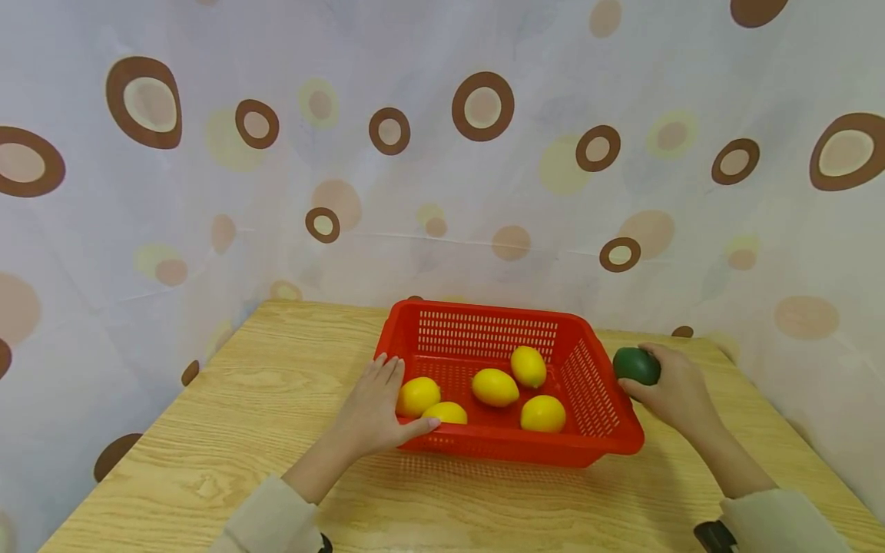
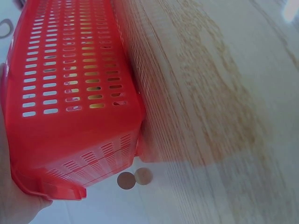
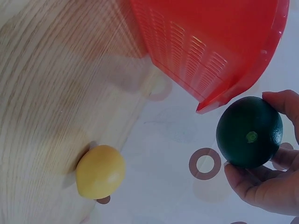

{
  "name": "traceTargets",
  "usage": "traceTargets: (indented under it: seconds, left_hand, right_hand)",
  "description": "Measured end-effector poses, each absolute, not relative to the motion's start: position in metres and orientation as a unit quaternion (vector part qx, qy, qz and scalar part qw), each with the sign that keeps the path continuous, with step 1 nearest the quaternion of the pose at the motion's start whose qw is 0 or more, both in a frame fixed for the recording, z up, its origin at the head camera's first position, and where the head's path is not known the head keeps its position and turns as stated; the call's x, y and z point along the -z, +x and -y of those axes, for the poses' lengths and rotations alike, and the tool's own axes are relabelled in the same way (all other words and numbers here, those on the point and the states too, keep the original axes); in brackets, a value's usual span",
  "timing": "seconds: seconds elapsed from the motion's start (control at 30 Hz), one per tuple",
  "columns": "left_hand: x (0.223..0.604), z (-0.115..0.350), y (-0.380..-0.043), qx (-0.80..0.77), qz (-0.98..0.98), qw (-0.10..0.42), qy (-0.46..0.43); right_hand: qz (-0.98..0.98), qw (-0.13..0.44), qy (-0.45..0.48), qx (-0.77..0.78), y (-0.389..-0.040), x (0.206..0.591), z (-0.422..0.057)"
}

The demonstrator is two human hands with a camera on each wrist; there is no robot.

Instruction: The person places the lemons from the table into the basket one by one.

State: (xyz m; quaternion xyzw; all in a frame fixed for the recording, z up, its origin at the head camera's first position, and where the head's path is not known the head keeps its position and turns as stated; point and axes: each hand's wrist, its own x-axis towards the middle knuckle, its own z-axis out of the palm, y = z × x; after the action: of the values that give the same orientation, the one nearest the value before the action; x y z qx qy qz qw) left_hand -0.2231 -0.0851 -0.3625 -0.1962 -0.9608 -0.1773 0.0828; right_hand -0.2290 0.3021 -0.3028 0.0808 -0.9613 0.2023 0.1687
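A red plastic basket (image 1: 525,449) with slotted walls holds several yellow lemons (image 1: 495,388). My left hand (image 1: 373,411) rests on its front left corner, fingers laid straight over the left rim and thumb spread along the front rim. Just outside the basket's right rim, my right hand (image 1: 681,392) grips a dark green round fruit (image 1: 636,366) between thumb and fingers. In the right wrist view the fruit (image 3: 250,132) shows a pale stem spot and hangs in the air beside the basket's rim (image 3: 266,60).
One more lemon (image 3: 101,171) lies on the wooden table (image 1: 276,384) outside the basket, visible in the right wrist view. Behind the table hangs a pale curtain (image 1: 442,184) with brown and beige circles. The table's back edge runs close behind the basket.
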Motion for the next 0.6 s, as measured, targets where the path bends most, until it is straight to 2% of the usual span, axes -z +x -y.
traceTargets:
  seconds: [0.6]
  left_hand:
    - [0.362,0.086,-0.222,0.183,0.959,0.082,-0.200]
  right_hand:
    - [0.958,0.154,0.094,-0.222,-0.233,0.303,-0.281]
